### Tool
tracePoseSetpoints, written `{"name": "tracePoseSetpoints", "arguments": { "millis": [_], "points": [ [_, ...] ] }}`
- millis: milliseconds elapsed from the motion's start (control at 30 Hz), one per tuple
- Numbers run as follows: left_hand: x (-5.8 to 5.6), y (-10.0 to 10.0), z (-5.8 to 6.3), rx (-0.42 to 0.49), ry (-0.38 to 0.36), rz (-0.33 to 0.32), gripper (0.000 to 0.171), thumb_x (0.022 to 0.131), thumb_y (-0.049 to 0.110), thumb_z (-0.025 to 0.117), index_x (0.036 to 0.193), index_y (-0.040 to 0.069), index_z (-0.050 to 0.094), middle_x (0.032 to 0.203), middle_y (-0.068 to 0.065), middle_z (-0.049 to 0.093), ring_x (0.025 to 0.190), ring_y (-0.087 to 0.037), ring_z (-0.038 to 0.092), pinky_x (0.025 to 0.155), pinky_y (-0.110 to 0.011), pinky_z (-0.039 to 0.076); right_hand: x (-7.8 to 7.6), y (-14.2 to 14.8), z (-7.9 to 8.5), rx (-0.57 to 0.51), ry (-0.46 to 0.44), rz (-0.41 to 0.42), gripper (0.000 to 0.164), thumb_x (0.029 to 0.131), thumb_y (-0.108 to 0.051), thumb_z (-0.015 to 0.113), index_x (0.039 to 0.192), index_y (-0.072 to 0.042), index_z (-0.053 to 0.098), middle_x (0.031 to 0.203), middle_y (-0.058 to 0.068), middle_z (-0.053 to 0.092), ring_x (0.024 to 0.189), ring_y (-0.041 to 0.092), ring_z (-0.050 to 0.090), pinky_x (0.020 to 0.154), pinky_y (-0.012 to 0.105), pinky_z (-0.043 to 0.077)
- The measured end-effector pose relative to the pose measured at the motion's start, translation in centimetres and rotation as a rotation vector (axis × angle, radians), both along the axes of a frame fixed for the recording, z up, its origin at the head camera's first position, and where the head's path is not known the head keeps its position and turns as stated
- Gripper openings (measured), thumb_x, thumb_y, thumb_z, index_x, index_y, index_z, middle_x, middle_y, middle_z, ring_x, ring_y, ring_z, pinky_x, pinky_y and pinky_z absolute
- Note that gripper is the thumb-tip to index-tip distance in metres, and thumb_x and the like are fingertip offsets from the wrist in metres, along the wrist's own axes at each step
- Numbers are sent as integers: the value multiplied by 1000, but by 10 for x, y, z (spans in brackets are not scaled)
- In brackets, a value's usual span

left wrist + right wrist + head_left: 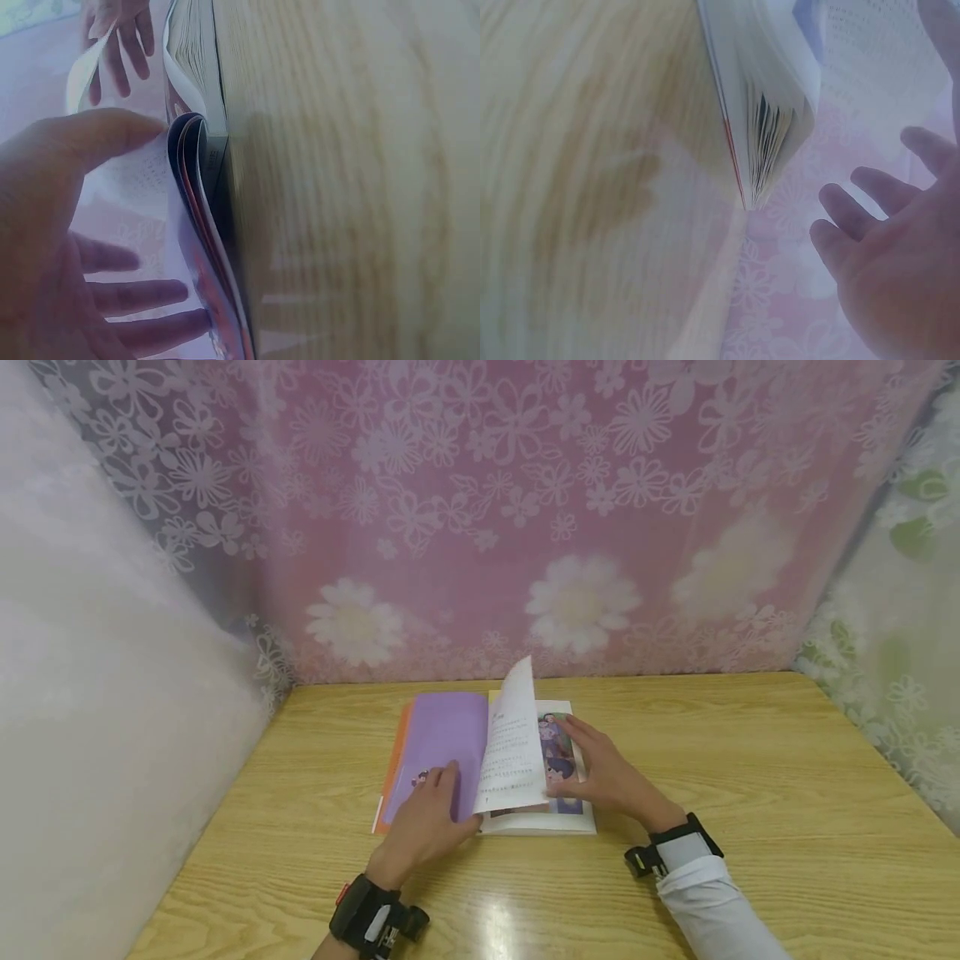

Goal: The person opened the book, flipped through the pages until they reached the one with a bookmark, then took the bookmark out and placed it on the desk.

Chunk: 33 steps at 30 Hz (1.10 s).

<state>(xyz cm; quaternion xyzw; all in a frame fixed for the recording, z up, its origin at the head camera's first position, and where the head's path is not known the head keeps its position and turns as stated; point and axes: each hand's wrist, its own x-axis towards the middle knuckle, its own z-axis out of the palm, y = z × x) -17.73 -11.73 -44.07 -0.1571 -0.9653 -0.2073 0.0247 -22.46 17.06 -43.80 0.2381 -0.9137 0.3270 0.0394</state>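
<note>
An open book [572, 824] lies on the table, its purple left page [450, 727] spread flat. My left hand [426, 818] rests on that purple page with fingers extended, the thumb at the lower end of the spine. A printed white page [513, 752] stands partly raised and curved near the middle of the book. At its lower right edge is the thumb of my right hand [611, 777], whose other fingers reach over the illustrated page [557, 752] beneath. In the right wrist view the fingers [847, 210] are spread and loosely bent beside the book's fanned page block [769, 142].
The wooden table [750, 760] extends around the book. Behind it hangs a pink floral curtain [450, 527], with a pale sheet [112, 652] at the left and a leafy one [907, 652] at the right. Both wrists wear black straps [367, 914] with small cameras.
</note>
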Motion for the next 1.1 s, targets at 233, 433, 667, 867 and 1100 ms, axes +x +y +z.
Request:
{"name": "tracePoseSetpoints", "arguments": {
  "millis": [233, 433, 667, 867, 1100],
  "points": [
    [1, -1, -2, 112, 69, 66, 99, 70, 40, 64, 144, 4, 9, 128, -20, 46, 94, -24, 52, 74, -40, 47, 1, 2, -1, 34, -24, -2, 102, 64, -64, 65, 145, -22, 19, 149, 19, 19, 132, 41, 19, 98, 66, 22],
    [-2, -5, 0, 203, 149, 128, 112, 68, 22, 71, 145, 19, -11, 137, -17, 37, 94, -22, 50, 74, -36, 46, 2, 3, -2, 41, -36, -7, 101, 65, -63, 66, 145, -21, 21, 149, 19, 18, 132, 42, 19, 98, 66, 22],
    [-5, -6, 8, 212, 213, 192, 122, 63, 12, 78, 144, 23, -12, 146, -15, 23, 111, -28, 45, 81, -40, 47, 1, 5, -4, 47, -38, -10, 102, 64, -65, 65, 144, -17, 24, 150, 19, 17, 131, 42, 19, 98, 65, 23],
    [-3, -6, 10, 111, 253, 322, 124, 61, 19, 81, 144, 29, -11, 147, -21, 18, 113, -38, 42, 64, -47, 50, 2, 7, -4, 44, -41, -12, 101, 64, -63, 67, 143, -18, 25, 149, 19, 17, 132, 41, 19, 99, 64, 22],
    [-5, -8, 5, -54, 305, 287, 109, 61, 22, 80, 146, 21, 12, 137, -24, 36, 115, -41, 41, 90, -55, 38, 3, 10, -5, 44, -60, -9, 100, 64, -62, 68, 143, -18, 26, 150, 19, 16, 132, 41, 17, 99, 64, 22]
  ]
}}
